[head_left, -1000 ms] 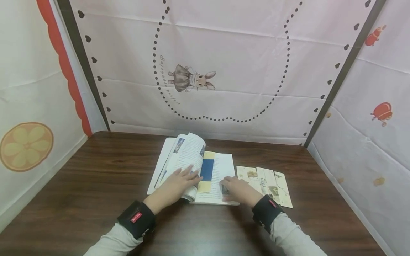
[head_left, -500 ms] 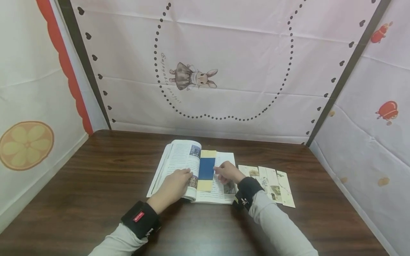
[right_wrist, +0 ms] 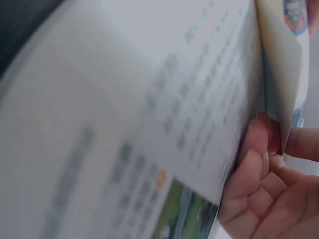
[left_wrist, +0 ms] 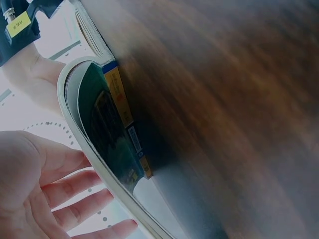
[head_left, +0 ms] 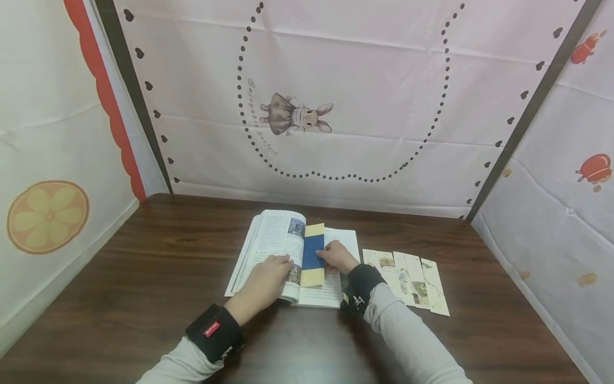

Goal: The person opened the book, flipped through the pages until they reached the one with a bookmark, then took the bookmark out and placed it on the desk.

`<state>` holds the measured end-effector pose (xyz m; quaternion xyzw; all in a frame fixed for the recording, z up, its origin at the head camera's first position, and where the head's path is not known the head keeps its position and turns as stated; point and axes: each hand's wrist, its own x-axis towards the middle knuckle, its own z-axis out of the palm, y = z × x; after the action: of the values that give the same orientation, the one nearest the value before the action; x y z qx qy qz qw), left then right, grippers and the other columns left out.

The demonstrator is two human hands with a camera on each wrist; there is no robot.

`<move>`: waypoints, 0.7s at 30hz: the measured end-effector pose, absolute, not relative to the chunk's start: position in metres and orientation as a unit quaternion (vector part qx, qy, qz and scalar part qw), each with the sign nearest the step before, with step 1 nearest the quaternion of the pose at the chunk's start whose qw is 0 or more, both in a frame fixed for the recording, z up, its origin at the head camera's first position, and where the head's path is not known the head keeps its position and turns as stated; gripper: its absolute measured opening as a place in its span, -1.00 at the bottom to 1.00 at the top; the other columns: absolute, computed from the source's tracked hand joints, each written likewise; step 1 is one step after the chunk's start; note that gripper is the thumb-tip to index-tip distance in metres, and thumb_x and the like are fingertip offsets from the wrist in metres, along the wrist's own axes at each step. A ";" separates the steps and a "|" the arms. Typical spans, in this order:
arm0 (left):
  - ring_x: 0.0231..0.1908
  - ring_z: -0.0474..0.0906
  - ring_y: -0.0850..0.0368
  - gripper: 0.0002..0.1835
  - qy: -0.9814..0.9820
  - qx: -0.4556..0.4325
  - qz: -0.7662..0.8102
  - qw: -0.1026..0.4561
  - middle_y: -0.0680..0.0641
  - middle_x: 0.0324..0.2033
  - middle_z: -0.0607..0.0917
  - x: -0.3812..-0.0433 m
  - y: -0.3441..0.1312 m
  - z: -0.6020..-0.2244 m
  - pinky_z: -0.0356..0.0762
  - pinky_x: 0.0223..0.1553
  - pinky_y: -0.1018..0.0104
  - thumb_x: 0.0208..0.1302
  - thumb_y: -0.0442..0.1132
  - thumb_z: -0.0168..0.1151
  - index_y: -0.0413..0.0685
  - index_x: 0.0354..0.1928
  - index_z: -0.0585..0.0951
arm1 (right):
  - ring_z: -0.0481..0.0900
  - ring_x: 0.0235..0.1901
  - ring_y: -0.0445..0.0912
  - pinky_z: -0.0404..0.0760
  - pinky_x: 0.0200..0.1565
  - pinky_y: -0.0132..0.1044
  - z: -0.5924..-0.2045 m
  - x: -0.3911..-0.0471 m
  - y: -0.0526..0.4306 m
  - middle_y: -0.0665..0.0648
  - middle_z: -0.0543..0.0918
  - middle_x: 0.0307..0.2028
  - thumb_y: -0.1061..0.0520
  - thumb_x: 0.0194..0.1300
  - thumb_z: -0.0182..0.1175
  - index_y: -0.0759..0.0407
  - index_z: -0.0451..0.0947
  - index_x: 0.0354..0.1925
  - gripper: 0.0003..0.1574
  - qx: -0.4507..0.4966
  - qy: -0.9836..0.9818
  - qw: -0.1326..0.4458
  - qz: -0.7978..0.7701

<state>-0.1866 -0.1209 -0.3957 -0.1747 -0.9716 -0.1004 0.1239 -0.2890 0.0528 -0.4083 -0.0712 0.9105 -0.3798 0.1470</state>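
Fingers (head_left: 322,254) of R hand (head_left: 338,257) are, in head view, pinched on the right edge of a blue-yellow card (head_left: 313,255), placed in the open book (head_left: 273,234). The curved pages are touched by L hand (head_left: 265,278). Loose cards (head_left: 408,282) are laid R of the book, on the table (head_left: 153,266). In L wrist view, L fingers are seen spread, nearly straight, w/ tips near the pages. In R wrist view, the card is held betw. thumb (right_wrist: 303,144) & curled fingers, tilted up from the printed page (right_wrist: 164,99).
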 end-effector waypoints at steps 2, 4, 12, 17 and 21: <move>-0.01 0.60 -0.07 -0.71 -0.971 -0.178 -0.100 0.126 -0.18 0.01 0.65 -0.187 -0.118 -0.395 0.59 -0.04 0.10 0.21 -0.34 0.19 -0.21 -0.02 0.62 | 0.34 -0.76 -0.22 0.35 -0.69 -0.48 -0.407 -0.289 0.059 0.00 0.34 -0.77 0.12 0.36 0.08 0.23 0.42 -0.57 -0.64 -0.058 0.901 0.161 -0.398; -0.01 0.59 -0.08 -0.72 -0.970 -0.179 -0.098 0.129 -0.18 0.01 0.65 -0.188 -0.117 -0.394 0.59 -0.04 0.09 0.20 -0.36 0.19 -0.21 -0.03 0.63 | 0.36 -0.74 -0.21 0.41 -0.66 -0.47 -0.404 -0.289 0.066 0.01 0.36 -0.73 0.12 0.36 0.07 0.28 0.45 -0.50 -0.68 -0.053 0.894 0.175 -0.409; 0.01 0.58 -0.11 -0.71 -0.971 -0.181 -0.090 0.129 -0.21 0.02 0.65 -0.188 -0.116 -0.393 0.58 -0.02 0.06 0.20 -0.38 0.19 -0.23 -0.03 0.62 | 0.54 -0.55 -0.15 0.68 -0.33 -0.24 -0.402 -0.297 0.105 0.09 0.51 -0.57 0.01 0.35 0.10 0.39 0.52 -0.31 -0.60 -0.066 0.877 0.214 -0.425; -0.01 0.59 -0.14 -0.72 -0.969 -0.190 -0.082 0.136 -0.23 0.00 0.65 -0.190 -0.115 -0.392 0.60 -0.05 0.06 0.18 -0.38 0.20 -0.25 -0.04 0.62 | 0.59 -0.40 -0.09 0.67 -0.21 -0.18 -0.390 -0.299 0.146 0.13 0.58 -0.47 -0.03 0.36 0.09 0.40 0.54 -0.14 -0.54 -0.058 0.891 0.214 -0.397; -0.02 0.60 -0.14 -0.71 -0.969 -0.194 -0.073 0.137 -0.23 0.00 0.65 -0.192 -0.114 -0.392 0.61 -0.07 0.07 0.17 -0.39 0.21 -0.25 -0.04 0.62 | 0.47 -0.49 -0.13 0.64 -0.27 -0.22 -0.374 -0.289 0.184 0.03 0.41 -0.60 0.07 0.40 0.03 0.32 0.46 -0.42 -0.66 -0.049 0.899 0.213 -0.380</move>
<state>-0.1923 -0.1143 -0.3922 -0.1945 -0.9685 -0.0729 0.1373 -0.2886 0.1840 -0.3737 -0.0493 0.8989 -0.3798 0.2126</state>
